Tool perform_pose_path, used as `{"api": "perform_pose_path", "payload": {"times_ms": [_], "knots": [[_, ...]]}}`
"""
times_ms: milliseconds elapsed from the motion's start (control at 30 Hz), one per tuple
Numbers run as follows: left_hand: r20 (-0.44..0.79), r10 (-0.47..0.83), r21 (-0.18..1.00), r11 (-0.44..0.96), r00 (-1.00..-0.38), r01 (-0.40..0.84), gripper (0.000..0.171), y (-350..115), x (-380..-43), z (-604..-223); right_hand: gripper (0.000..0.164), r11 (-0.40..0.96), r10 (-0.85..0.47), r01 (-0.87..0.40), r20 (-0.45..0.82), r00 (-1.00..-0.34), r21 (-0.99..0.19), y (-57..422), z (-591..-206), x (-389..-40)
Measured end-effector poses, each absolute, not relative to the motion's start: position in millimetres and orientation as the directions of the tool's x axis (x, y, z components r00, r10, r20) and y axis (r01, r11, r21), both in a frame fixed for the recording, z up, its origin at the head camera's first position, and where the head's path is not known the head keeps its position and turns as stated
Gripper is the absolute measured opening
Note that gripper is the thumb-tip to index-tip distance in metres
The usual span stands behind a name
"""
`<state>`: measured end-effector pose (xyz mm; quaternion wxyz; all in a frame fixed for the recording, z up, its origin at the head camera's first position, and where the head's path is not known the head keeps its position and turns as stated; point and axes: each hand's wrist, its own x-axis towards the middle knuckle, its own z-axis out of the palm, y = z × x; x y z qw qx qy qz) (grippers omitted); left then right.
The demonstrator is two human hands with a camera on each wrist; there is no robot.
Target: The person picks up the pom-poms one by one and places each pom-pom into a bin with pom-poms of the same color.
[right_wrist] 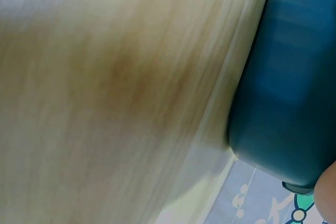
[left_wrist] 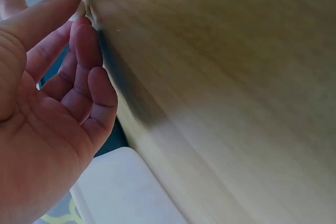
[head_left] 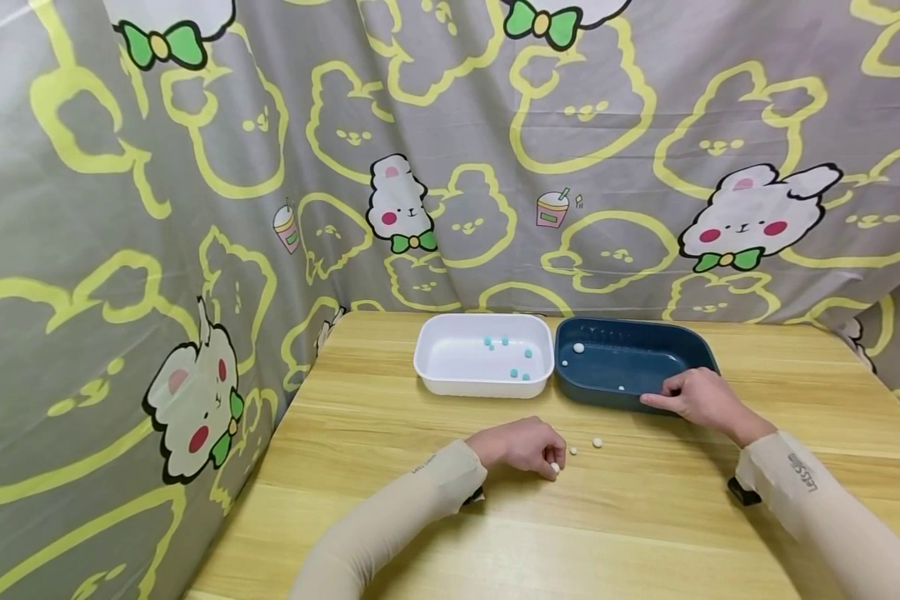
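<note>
My left hand [head_left: 521, 446] is low over the wooden table, pinching a small white ball [head_left: 556, 468] between thumb and fingertips. The left wrist view shows that ball [left_wrist: 79, 11] partly hidden by the thumb. Just right of this hand, two more white balls, a larger one [head_left: 597, 442] and a smaller one [head_left: 573, 451], lie on the table. My right hand [head_left: 701, 398] grips the near right rim of a dark blue plastic basin [head_left: 607, 398]. Three white balls lie inside that basin. In the right wrist view, only a sliver of the hand [right_wrist: 326, 195] shows beside the basin.
Left of the blue basin, almost touching it, stands a white basin [head_left: 457, 387] with several small teal balls [head_left: 514, 373] inside. Both sit near the back of the wooden table [head_left: 540, 533]. A patterned curtain [head_left: 480, 167] hangs behind and along the left side.
</note>
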<state>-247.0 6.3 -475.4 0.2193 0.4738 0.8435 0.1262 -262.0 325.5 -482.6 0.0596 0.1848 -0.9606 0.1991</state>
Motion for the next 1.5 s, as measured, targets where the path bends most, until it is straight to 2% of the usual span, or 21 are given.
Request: {"api": "perform_pose_path", "payload": {"times_ms": [1033,1500], "knots": [[-0.221,0.853,0.443,0.519,-0.472,0.731,0.009,8,-249,-463,0.048,0.861,-0.324,-0.366,0.176,-0.930,-0.353,322,-478,-261],[-0.240,0.833,0.368,0.553,-0.498,0.748,0.010,10,-247,-469,0.052,0.868,-0.296,-0.338,0.168,-0.940,-0.363,322,-481,-258]]}}
